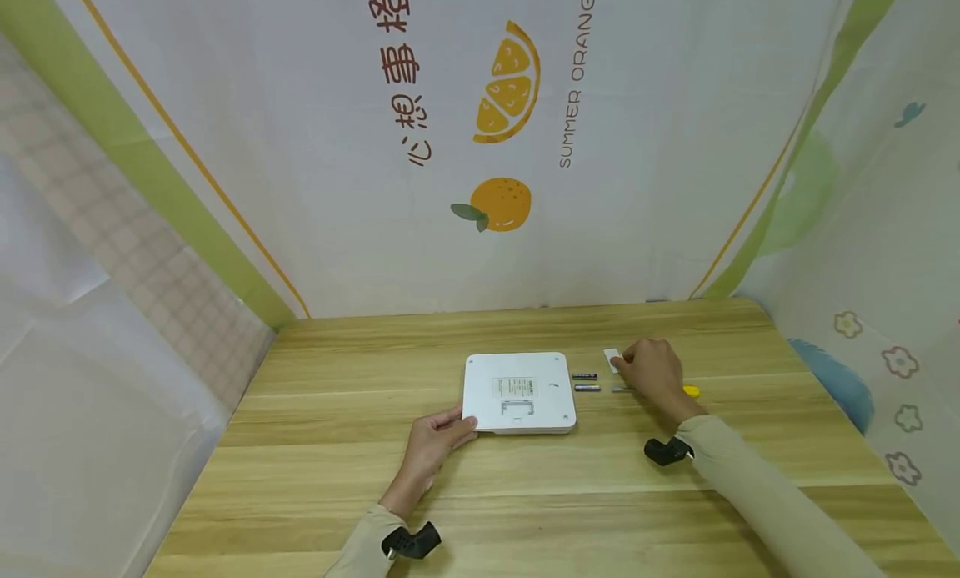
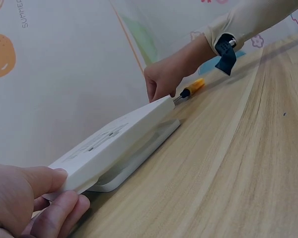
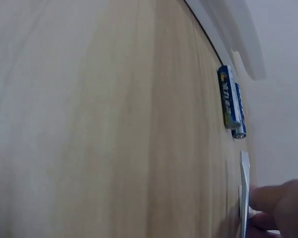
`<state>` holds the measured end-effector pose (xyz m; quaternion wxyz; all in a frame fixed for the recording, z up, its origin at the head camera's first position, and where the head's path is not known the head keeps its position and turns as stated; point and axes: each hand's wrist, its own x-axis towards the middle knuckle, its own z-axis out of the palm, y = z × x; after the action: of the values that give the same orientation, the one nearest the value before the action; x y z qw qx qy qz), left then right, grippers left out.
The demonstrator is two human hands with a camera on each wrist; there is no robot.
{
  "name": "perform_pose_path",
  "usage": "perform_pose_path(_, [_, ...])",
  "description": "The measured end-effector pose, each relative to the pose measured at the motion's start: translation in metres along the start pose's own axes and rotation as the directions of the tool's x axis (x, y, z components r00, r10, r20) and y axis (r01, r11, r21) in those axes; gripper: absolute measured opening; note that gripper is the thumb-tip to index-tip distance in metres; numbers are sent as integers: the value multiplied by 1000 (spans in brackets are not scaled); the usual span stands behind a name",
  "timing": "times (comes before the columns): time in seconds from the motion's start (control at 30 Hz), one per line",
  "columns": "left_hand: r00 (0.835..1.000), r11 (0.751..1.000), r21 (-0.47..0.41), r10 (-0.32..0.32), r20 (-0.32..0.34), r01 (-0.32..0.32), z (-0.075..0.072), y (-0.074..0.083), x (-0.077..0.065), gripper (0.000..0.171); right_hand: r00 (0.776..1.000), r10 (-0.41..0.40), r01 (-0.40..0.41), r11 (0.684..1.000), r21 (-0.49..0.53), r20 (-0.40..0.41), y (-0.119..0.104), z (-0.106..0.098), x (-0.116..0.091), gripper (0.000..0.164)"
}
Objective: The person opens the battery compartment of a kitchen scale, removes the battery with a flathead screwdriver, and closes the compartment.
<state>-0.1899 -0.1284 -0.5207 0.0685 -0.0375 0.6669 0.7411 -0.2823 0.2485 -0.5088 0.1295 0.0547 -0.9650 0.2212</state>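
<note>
A flat white device that looks like a kitchen scale [image 1: 483,378] lies underside up, with a label and an open battery compartment [image 1: 517,408] showing. My left hand [image 1: 435,440] pinches its near left corner, thumb on top and fingers beneath; in the left wrist view, its near edge is tilted up. Over on the right, my right hand [image 1: 654,371] pinches a small white battery cover [image 1: 611,358] at the table. Beneath that hand lies a screwdriver [image 1: 692,391] with a yellow handle, its middle hidden; its flat metal blade [image 3: 244,171] shows in the right wrist view.
Two batteries, an upper one [image 1: 584,377] and a lower one [image 1: 587,388], lie side by side between the scale and the screwdriver. The wood-grain table [image 1: 360,353] reaches back to a white printed curtain [image 1: 337,186]. More cloth hangs at both sides.
</note>
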Motion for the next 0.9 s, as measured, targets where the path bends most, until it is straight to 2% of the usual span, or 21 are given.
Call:
perform_pose_path(0.17, [1000, 1000, 3, 1, 0, -1, -1, -1, 0, 42, 999, 51, -51, 999, 10, -20, -2, 2, 0, 20])
perform_pose_path(0.37, [1000, 1000, -6, -1, 1, 1, 0, 0, 1, 42, 995, 82, -81, 997, 18, -51, -3, 0, 3, 20])
perform_pose_path(0.53, [1000, 1000, -9, 0, -4, 0, 1, 0, 2, 44, 995, 63, -60, 997, 52, -73, -6, -8, 3, 24])
perform_pose_path(0.77, [1000, 1000, -7, 1, -9, -1, 1, 2, 0, 44, 998, 27, -21, 994, 110, -55, -6, -22, 2, 27])
perform_pose_path(0.9, [1000, 1000, -2, 11, -1, -11, 1, 2, -1, 44, 997, 22, -11, 990, 140, -80, -6, -26, 0, 30])
